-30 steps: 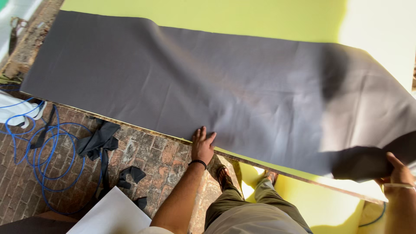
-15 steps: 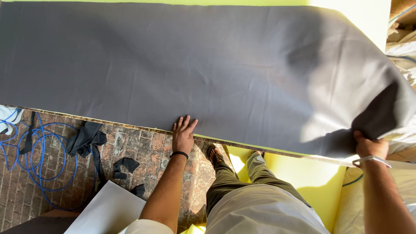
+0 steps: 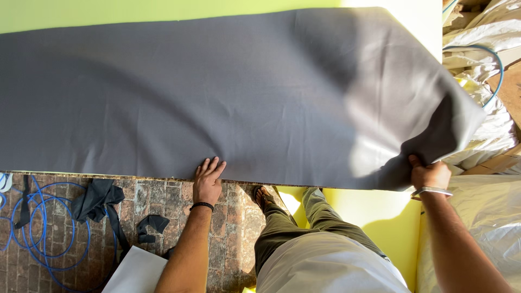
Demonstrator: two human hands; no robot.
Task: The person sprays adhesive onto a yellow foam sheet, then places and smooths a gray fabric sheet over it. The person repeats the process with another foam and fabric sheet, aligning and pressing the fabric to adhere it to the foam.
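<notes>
A long sheet of grey fabric (image 3: 217, 97) lies spread over a yellow-green table (image 3: 108, 13). My left hand (image 3: 208, 180) rests flat on the fabric's near edge, fingers apart, pressing it down. My right hand (image 3: 430, 174) grips the fabric's right end near its near corner and holds it lifted off the table, so that end curls upward.
Below the table edge is a brick floor (image 3: 228, 217) with a coiled blue cable (image 3: 38, 228), dark fabric scraps (image 3: 100, 198) and a white sheet (image 3: 135, 274). Pale crumpled plastic sheeting (image 3: 483, 81) is piled at the right. My legs stand by the table's near edge.
The view has shifted right and leveled out. My right hand has moved the fabric's right end up and inward, while my left hand stays pressed on the near edge.
</notes>
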